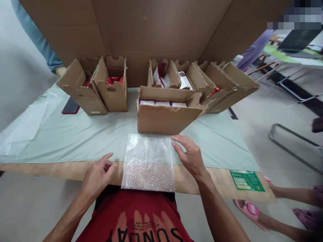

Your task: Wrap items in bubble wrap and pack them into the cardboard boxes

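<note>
A sheet of bubble wrap (148, 163) lies flat in front of me, its near edge reaching past the table's wooden front strip. Beside its upper right corner is my right hand (188, 153), thumb and fingers apart, holding nothing. Left of the wrap hovers my left hand (99, 174), fingers loosely curled with the index finger stretched out and a gap to the thumb; nothing shows in it. Just beyond the wrap stands a cardboard box (166, 119) with several white, purple-edged packs (163, 103) inside.
Open cardboard boxes with red packets stand at the left (114, 97) and right (227, 80), before a tall cardboard panel (156, 33). A dark phone (70, 106) and clear plastic wrap (22, 127) lie left. A green leaflet (247, 180) sits front right. Other people stand nearby.
</note>
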### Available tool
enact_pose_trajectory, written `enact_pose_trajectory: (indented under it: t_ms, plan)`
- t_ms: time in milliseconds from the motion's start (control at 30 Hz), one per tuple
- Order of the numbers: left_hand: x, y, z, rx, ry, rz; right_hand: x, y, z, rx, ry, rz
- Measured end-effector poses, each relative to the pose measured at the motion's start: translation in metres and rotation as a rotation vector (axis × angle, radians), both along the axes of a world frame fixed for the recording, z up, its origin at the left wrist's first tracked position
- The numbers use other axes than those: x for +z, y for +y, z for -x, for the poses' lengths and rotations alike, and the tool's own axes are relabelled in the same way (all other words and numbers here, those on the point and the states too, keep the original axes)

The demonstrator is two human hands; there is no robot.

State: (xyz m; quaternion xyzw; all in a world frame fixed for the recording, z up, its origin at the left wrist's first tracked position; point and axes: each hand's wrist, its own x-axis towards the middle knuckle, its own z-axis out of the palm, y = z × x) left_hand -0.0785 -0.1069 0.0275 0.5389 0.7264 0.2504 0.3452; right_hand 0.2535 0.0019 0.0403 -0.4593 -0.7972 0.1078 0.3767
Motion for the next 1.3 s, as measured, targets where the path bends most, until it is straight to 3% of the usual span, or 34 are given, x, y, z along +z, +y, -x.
enact_pose_trajectory:
  t_ms: [67, 167, 267, 400, 467, 567, 733, 933, 1067, 1133, 1300]
  plan:
    - [0.0, 0.009, -0.008, -0.08, 0.203, -0.205, -0.005, -0.014, 0.005, 0.005, -0.031, 0.034]
    - [-0.011, 0.027, -0.038, -0.377, 0.419, -0.448, -0.019, -0.024, 0.03, 0.123, -0.189, 0.108]
    - [-0.031, 0.038, -0.059, -0.563, 0.566, -0.473, -0.035, -0.025, 0.04, 0.231, -0.377, 0.184]
    - [-0.048, 0.038, -0.051, -0.646, 0.578, -0.447, -0.051, -0.035, -0.007, 0.038, -0.425, 0.177]
    - [-0.049, 0.036, -0.043, -0.65, 0.536, -0.446, -0.051, -0.052, -0.041, -0.065, -0.399, 0.147]
    - [-0.043, 0.034, -0.035, -0.63, 0.458, -0.476, -0.044, -0.086, -0.069, -0.022, -0.394, 0.153]
    - [-0.032, 0.027, -0.01, -0.663, 0.299, -0.472, -0.04, -0.119, -0.043, 0.185, -0.414, 0.243]
    - [-0.014, 0.003, 0.033, -0.689, 0.16, -0.251, -0.047, -0.112, -0.021, 0.087, -0.048, 0.219]
    - [-0.003, -0.004, 0.031, -0.687, 0.065, -0.247, -0.034, -0.105, -0.022, 0.009, 0.235, 0.453]
    - [-0.001, 0.001, 0.017, -0.595, 0.015, -0.242, -0.029, -0.102, -0.021, -0.036, 0.323, 0.569]
    - [-0.006, 0.026, -0.027, -0.184, -0.127, -0.159, -0.031, -0.097, -0.019, -0.118, 0.51, 0.702]
